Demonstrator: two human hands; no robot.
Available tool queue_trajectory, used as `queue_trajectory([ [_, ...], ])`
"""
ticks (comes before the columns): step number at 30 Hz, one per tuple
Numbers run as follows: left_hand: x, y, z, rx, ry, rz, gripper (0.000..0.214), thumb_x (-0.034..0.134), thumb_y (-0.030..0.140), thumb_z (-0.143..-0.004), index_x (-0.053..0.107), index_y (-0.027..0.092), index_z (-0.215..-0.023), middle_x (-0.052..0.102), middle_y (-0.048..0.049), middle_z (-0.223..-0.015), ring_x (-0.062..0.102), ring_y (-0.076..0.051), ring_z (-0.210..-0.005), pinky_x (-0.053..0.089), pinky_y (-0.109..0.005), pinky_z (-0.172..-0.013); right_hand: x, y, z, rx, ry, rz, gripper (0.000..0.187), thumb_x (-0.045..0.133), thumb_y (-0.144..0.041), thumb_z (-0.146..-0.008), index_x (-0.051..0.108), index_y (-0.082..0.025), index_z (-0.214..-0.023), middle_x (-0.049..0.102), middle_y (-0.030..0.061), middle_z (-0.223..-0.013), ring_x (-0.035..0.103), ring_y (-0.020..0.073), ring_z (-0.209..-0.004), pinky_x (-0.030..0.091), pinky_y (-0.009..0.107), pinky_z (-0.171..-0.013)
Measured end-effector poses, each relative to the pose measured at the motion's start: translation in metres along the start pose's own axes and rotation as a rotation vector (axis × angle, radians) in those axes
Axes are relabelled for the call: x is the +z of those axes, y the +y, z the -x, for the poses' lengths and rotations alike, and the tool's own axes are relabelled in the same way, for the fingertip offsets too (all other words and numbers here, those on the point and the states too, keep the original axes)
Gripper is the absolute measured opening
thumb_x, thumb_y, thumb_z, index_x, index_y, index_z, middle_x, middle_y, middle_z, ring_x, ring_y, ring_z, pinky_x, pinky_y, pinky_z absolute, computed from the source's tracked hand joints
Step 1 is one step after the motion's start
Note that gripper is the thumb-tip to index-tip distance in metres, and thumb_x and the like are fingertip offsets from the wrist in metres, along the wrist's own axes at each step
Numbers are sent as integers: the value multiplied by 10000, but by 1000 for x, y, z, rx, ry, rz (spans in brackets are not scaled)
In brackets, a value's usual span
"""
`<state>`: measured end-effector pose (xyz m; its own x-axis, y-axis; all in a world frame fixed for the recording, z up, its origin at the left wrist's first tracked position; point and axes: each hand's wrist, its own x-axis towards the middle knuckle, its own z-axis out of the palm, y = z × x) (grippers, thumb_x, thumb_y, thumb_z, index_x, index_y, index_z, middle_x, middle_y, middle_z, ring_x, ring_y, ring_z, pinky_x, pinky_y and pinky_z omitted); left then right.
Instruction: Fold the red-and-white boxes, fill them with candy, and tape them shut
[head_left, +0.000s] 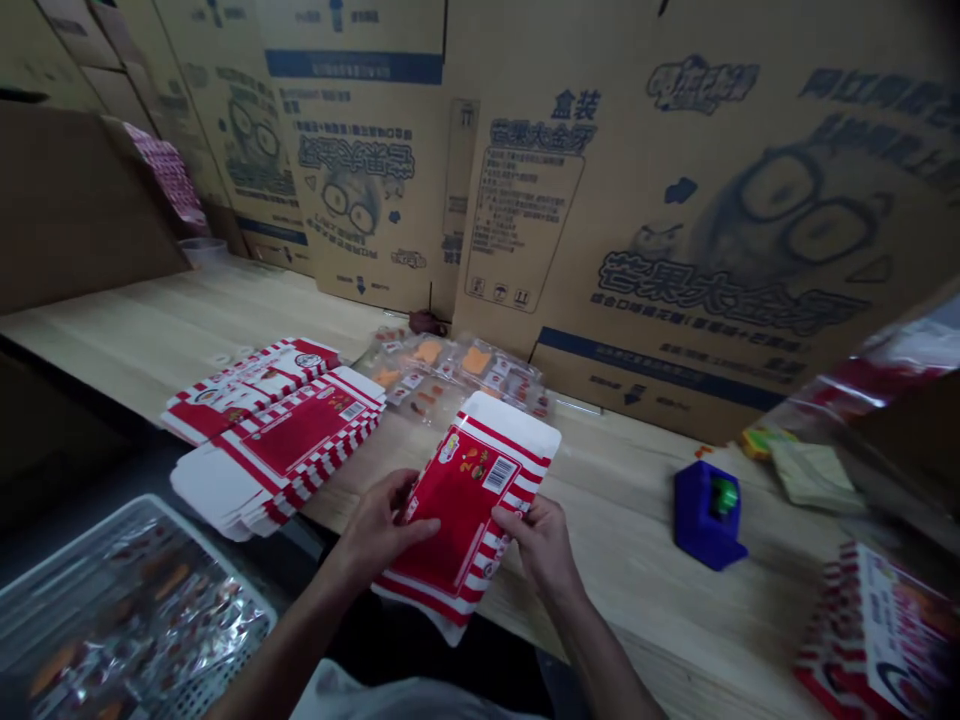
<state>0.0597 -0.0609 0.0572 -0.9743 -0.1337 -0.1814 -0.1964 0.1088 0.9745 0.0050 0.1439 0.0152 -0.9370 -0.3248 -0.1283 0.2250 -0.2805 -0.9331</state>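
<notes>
Between my two hands is a red-and-white striped carton point(450, 510), its white end flap open at the far end. My left hand point(382, 525) grips its left edge, thumb laid across the red panel. On the right edge my right hand point(536, 540) holds it, thumb on the striped border. The carton is tilted above the table's front edge. To its left lies a stack of flattened cartons point(292, 440) in the same print. Just beyond it, several clear packets point(427, 365) with orange pieces are spread on the table.
A white plastic basket point(259, 590) of wrapped packets stands at lower left. On the right of the table point(600, 490) are a blue tape dispenser point(701, 515), a pale folded cloth-like pad point(814, 475) and filled striped boxes point(877, 640). Large cardboard boxes point(517, 60) wall off the back.
</notes>
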Motion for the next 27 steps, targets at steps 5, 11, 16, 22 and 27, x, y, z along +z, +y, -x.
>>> queue_trajectory([
  [5,12,-20,2,-239,-89,419,362,839,351,-548,682,128,-786,705,-28,-648,661,-206,-591,540,-339,-604,-21,1,-6,43,0,83,226,827,-326,-610,738,-187,-764,750,37,-772,669,218,-663,539,348,-664],
  [11,13,-22,-12,22,-110,286,370,702,369,-760,666,158,-1062,717,-87,-1050,667,-227,-944,532,-328,-830,-36,12,3,237,-154,-22,310,826,-336,-613,723,-152,-841,750,63,-816,680,212,-686,539,344,-683],
  [16,21,-35,-27,75,-20,398,451,690,308,-774,592,162,-1189,704,-100,-1102,670,-228,-962,535,-325,-838,-37,30,16,186,-196,0,414,794,-327,-677,620,-207,-1032,722,60,-957,683,218,-836,540,365,-773],
  [22,25,-58,-27,25,0,274,541,733,337,-718,599,158,-1211,704,-88,-1091,663,-229,-961,531,-343,-853,-49,28,9,-133,127,295,465,733,-344,-748,551,-264,-1168,639,57,-1081,633,159,-784,527,311,-739],
  [27,24,-60,-34,13,-25,198,328,715,367,-727,718,150,-974,693,-94,-1045,643,-222,-949,522,-322,-819,-54,27,5,-275,-17,507,231,588,-342,-873,698,-232,-1044,626,76,-1013,599,200,-929,491,327,-794],
])
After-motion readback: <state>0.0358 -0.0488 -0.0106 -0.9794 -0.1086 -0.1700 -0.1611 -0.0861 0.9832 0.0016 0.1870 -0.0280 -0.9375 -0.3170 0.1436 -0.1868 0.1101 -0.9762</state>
